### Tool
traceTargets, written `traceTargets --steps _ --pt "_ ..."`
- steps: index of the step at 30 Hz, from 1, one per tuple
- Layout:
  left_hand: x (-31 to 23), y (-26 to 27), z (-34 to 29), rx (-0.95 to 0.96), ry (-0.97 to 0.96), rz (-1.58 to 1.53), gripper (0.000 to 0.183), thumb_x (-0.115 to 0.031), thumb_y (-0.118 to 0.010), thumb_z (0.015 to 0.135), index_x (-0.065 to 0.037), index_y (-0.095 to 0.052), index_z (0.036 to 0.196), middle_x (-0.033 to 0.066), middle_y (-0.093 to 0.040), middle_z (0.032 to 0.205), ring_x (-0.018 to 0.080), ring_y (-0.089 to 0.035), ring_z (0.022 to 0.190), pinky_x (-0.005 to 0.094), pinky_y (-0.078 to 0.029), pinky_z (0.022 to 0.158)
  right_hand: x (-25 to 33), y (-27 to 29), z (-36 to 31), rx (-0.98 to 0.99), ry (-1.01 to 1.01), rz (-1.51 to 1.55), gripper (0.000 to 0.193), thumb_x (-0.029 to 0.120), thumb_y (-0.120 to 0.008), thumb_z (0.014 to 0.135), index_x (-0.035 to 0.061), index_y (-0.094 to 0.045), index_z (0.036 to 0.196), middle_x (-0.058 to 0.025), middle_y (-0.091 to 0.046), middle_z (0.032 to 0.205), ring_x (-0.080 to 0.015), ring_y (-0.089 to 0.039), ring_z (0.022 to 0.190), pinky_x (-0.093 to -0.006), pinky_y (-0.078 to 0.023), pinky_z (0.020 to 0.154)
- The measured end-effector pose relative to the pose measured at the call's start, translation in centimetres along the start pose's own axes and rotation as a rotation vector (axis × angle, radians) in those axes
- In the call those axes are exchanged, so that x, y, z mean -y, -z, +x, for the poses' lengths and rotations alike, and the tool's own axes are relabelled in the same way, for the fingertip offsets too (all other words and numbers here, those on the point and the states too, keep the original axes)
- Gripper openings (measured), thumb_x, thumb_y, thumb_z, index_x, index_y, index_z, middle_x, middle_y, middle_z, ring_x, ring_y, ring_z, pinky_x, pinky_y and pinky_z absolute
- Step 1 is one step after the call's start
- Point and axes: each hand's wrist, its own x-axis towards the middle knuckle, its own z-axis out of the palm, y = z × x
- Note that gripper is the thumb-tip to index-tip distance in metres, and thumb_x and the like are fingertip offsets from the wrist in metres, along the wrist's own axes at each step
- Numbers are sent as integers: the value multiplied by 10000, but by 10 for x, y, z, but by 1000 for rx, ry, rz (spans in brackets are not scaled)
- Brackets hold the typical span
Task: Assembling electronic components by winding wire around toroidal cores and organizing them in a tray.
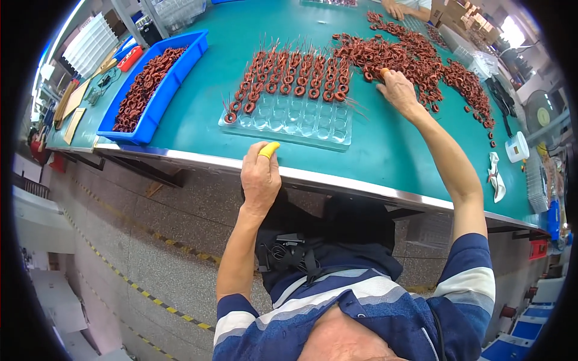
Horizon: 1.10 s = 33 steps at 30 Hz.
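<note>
My left hand [260,174], with a yellow finger cot on one finger, is curled closed at the table's front edge, just in front of a clear plastic tray [286,141]. Whatever its fingers may hold is hidden. Dark red wire-wound ring coils [295,72] with upright wire leads fill the tray's far rows. Round pockets show bare along its near side. To the right, my right hand [398,90] reaches to the near edge of a loose pile of the same coils [403,57]. Its thumb and its orange-cotted finger are apart beside the coils.
A blue bin [171,81] of red coils stands at the left of the green table [229,45]. At the right are a white tub [516,147] and a white cloth [495,177]. Another person's hands [400,9] are at the far side. White trays [90,45] are stacked far left.
</note>
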Motion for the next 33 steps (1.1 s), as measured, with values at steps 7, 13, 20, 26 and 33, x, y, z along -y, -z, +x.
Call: traceTargets --steps 7,13,20,26,33 --pt "-2 1 -1 27 8 14 127 -8 -612 835 30 -606 956 145 -589 1007 342 -585 872 397 -472 746 -11 -5 -11 -69 -160 196 150 84 -560 827 -5 -577 947 -213 -633 823 -381 -622 806 -466 -507 731" --pt "-25 7 4 -8 134 -168 159 -11 -594 864 22 -599 1020 159 -578 992 330 -593 816 366 -481 679 1 39 -47 -143 -438 1012 307 138 -680 848 -16 -627 1109 -80 -705 940 -107 -648 835 -261 -519 703" --pt "-102 -37 19 374 625 -1252 400 -122 -473 987 -10 -352 1351 180 -604 1119 230 -637 920 338 -522 823 94 116 -100 39 -496 1964 187 104 -662 881 7 -617 1034 -90 -680 930 -147 -653 836 -244 -508 745" --pt "-109 -48 14 279 646 -1394 321 -177 -526 982 11 -454 1232 87 -596 946 118 -577 763 233 -489 653 134 118 -119 176 -295 1727 246 133 -655 893 -14 -610 1085 -102 -670 935 -147 -624 824 -271 -495 771" --pt "-102 -27 7 397 598 -1148 308 -229 -615 938 1 -538 1128 3 -577 797 35 -496 616 180 -406 521 133 118 -118 324 -217 1603 394 325 -607 935 -43 -648 1068 -61 -675 870 -105 -600 796 -261 -486 703"
